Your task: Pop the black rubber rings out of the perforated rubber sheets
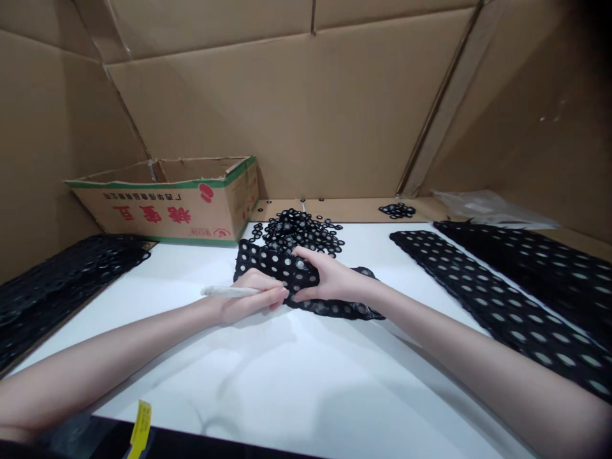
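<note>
The strip (pixel 261 260), black and full of round holes, was near the middle of the white table (pixel 363 382), just on the near side of a heap of black rings (pixel 296 231). The right hand (pixel 335 278) was closed round it, thumb towards the near edge and fingers towards the far one, with the material between them. The left hand (pixel 253 298) was clamped on a white pen-like tool (pixel 232 292), its fingertips at the strip's near side; the working tip was hidden, so whether it touched the strip could not be told. The strip looked light and soft, more floppy than stiff, since it curved up within the right hand and sat crumpled past the wrist. It seemed likely to bend or twist if lifted by one end, and the narrow bridges between holes were probably its weakest parts. The long edges appeared to offer the surest hold, thumb and fingers set opposite each other, close to the tool. Whether its surface was slippery could not be judged. The rings looked small and very light, easily scattered by a nudge, and best pinched singly by the rim.
</note>
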`<state>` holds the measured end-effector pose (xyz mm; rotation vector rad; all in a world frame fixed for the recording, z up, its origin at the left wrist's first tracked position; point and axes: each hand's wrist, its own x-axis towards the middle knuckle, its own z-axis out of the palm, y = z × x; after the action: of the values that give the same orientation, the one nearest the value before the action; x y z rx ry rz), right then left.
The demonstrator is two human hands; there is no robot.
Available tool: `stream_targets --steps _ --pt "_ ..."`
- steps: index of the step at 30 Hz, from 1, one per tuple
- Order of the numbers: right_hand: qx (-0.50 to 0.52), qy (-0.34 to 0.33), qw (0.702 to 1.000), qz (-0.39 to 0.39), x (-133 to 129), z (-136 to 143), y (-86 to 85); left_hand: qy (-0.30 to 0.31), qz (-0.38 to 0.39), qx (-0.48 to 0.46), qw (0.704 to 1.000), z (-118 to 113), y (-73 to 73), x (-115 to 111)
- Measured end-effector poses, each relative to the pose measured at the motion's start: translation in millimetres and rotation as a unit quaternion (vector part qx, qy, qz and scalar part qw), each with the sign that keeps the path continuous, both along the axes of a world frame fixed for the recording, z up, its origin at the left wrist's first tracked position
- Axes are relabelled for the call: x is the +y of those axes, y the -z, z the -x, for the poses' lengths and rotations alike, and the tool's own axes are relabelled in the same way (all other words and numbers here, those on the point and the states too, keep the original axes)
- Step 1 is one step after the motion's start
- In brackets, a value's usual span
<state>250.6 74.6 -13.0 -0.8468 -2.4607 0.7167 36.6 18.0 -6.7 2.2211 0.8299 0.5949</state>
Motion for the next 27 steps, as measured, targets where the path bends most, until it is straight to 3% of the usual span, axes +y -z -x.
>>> stream_targets --steps 9,18,21,27 --pt "0.026 -0.022 0.999 -0.009 -2.1 1.5 -4.5 -0.002 -0.018 0.008 1.0 -1.9 -1.5 -3.5" --pt "0.003 -0.035 0.999 -0.008 -12.9 2.8 -13.0 0.008 0.062 -0.022 0.998 -0.7 -4.1 -5.0" --pt "-0.02 -0.018 1.0 -0.005 -15.5 4.1 -12.5 0.016 0.042 -0.009 0.999 0.0 -5.3 -5.4" --pt "-0.024 -0.011 1.0 -0.014 -15.9 5.8 -12.5 0.07 -0.068 0.052 0.994 0.1 -10.7 -7.9"
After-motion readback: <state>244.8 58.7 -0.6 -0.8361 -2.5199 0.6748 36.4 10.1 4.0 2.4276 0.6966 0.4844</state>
